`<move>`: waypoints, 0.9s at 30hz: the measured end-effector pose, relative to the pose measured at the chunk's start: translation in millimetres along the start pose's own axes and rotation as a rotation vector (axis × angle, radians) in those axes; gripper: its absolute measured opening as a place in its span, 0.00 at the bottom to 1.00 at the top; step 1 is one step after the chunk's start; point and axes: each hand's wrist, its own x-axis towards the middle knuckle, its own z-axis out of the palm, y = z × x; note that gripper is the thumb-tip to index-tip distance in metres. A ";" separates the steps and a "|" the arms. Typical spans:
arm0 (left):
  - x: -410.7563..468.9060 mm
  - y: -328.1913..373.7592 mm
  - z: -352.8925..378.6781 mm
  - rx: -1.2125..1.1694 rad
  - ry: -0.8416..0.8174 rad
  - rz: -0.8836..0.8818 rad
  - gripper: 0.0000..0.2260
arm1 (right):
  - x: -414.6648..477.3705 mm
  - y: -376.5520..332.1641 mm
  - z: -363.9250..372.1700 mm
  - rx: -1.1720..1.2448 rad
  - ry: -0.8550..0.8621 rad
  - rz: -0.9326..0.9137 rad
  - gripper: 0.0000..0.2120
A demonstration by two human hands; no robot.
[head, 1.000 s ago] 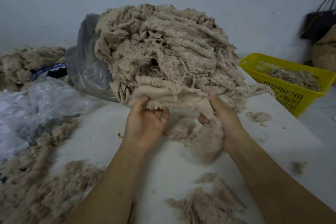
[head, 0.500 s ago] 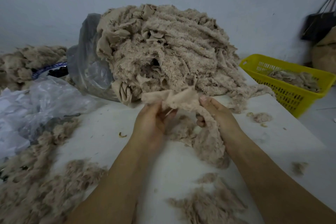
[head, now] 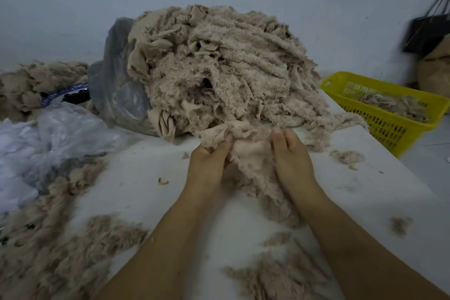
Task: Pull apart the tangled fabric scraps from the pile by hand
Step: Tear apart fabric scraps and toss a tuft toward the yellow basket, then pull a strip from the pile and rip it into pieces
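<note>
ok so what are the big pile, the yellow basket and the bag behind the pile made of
Pile: looks like beige fleecy fabric, matte, with fuzzy nap and frayed edges; fibre type unclear; the held scrap matches.
Basket: likely moulded plastic, bright yellow, slightly glossy, with a slotted lattice wall.
Bag: thin plastic film, greyish, translucent, crinkled and shiny in places.

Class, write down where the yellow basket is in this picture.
In the head view, the yellow basket stands at the far right, beside the white table and its right edge, just right of the big fabric pile.
</note>
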 end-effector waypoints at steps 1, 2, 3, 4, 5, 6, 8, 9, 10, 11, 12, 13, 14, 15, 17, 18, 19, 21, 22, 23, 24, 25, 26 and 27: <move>-1.5 -0.3 0.5 0.082 0.002 0.030 0.11 | -1.0 -1.2 -1.5 0.037 0.016 -0.039 0.15; -3.2 -1.4 1.0 0.166 -0.011 0.060 0.11 | -2.9 -3.0 -1.1 0.070 0.001 -0.092 0.13; -5.3 -2.6 2.0 0.235 -0.040 0.083 0.12 | -4.5 -5.5 1.2 0.064 -0.039 -0.136 0.10; -7.1 -3.6 3.1 0.289 -0.076 0.102 0.12 | -5.4 -6.5 4.4 0.010 -0.091 -0.174 0.09; -8.8 -4.6 3.8 0.332 -0.104 0.120 0.12 | -6.2 -6.2 8.1 -0.055 -0.133 -0.218 0.09; -9.5 -6.1 3.8 0.363 -0.122 0.140 0.13 | -5.4 -4.9 10.9 -0.106 -0.151 -0.258 0.06; -9.1 -8.2 3.2 0.392 -0.127 0.155 0.14 | -1.4 -2.2 9.7 -0.130 -0.082 -0.265 0.09; -9.2 -8.0 2.5 0.383 -0.115 0.148 0.14 | 1.6 -0.4 5.6 -0.110 -0.023 -0.216 0.12; -7.5 -8.3 0.7 0.362 -0.094 0.137 0.15 | 4.6 1.0 1.1 -0.076 0.034 -0.149 0.13; -5.7 -7.6 -0.7 0.330 -0.070 0.122 0.14 | 7.6 2.6 -4.5 -0.037 0.084 -0.075 0.14; -2.7 -6.4 -2.7 0.281 -0.043 0.097 0.14 | 10.8 4.5 -9.9 -0.007 0.131 -0.005 0.15; 0.1 -4.7 -4.3 0.207 -0.012 0.060 0.13 | 14.0 6.5 -14.4 0.011 0.179 0.060 0.15; 3.3 -3.4 -6.6 0.098 0.019 0.016 0.13 | 16.3 6.9 -18.4 0.031 0.223 0.122 0.16; 6.3 -1.9 -8.5 -0.031 0.048 -0.033 0.11 | 17.4 6.5 -21.2 0.063 0.247 0.170 0.16; 11.0 1.3 -11.8 -0.225 0.097 -0.113 0.08 | 16.6 2.1 -21.5 0.162 0.173 0.220 0.18; 11.6 2.7 -12.6 -0.295 0.105 -0.141 0.09 | 14.4 -1.3 -19.6 0.189 0.073 0.213 0.20; 11.7 3.8 -12.7 -0.358 0.104 -0.163 0.11 | 11.7 -2.7 -16.4 0.180 -0.060 0.177 0.21; 12.0 5.0 -13.4 -0.466 0.098 -0.197 0.15 | 3.1 -4.4 -8.2 0.092 -0.364 0.066 0.15; 12.5 5.8 -14.6 -0.510 0.097 -0.213 0.16 | -0.5 -4.0 -4.6 0.011 -0.490 0.032 0.09; 13.0 6.7 -15.4 -0.547 0.089 -0.231 0.16 | -2.8 -0.9 -1.8 -0.084 -0.581 -0.012 0.06; 13.1 8.0 -16.7 -0.579 0.078 -0.247 0.16 | -4.8 -0.4 -0.6 -0.176 -0.628 -0.057 0.06; 13.3 9.4 -18.0 -0.606 0.069 -0.259 0.15 | -4.6 2.1 -0.1 -0.232 -0.628 -0.085 0.05; 14.1 10.2 -19.9 -0.627 0.068 -0.264 0.15 | -4.4 1.2 -0.3 -0.221 -0.583 -0.081 0.06; 15.3 10.9 -22.7 -0.644 0.074 -0.263 0.15 | -2.6 1.8 -3.0 -0.159 -0.517 -0.064 0.08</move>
